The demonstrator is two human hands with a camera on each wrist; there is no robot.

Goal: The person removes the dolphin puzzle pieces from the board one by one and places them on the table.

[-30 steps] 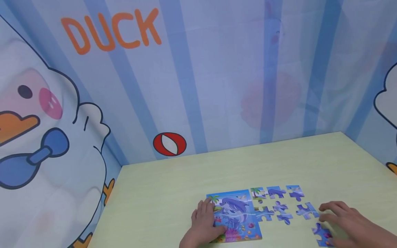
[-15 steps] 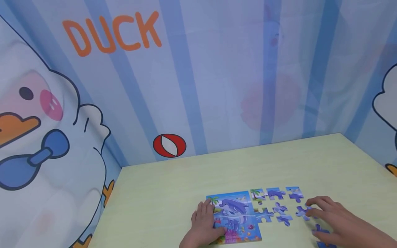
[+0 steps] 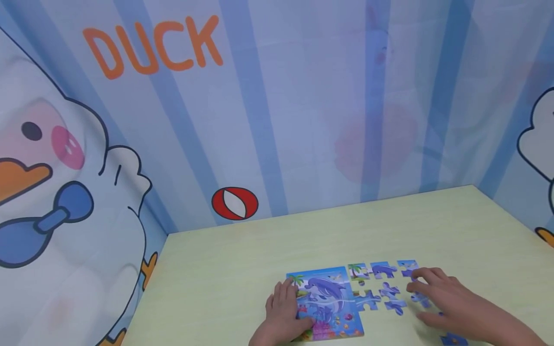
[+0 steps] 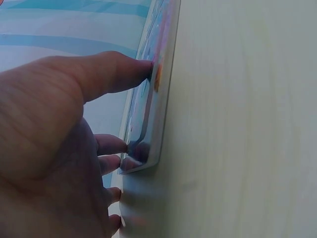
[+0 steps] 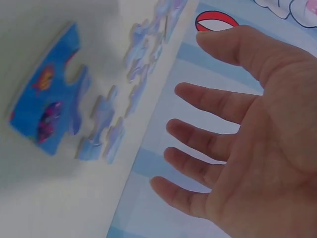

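A picture board with dolphins, a palm tree and sea creatures lies flat on the table. My left hand rests at its left side, fingers extended. In the left wrist view, the thumb touches the board's surface near one edge. My right hand hovers over the rightmost puzzle pieces with its fingers spread, holding nothing; the right wrist view shows a gap between the hand and the pieces. Under it, one puzzle piece is partly covered. A blue corner piece with orange and purple sea creatures lies nearest.
Right of the board lie several loose pieces, among them a palm-tree piece, a dolphin-back piece and a purple-blue piece. The pale table meets a striped cloth wall behind and at both sides.
My right hand has moved left and slightly away from me, from beside the pieces to above the rightmost ones. The left hand and the board stay where they were.
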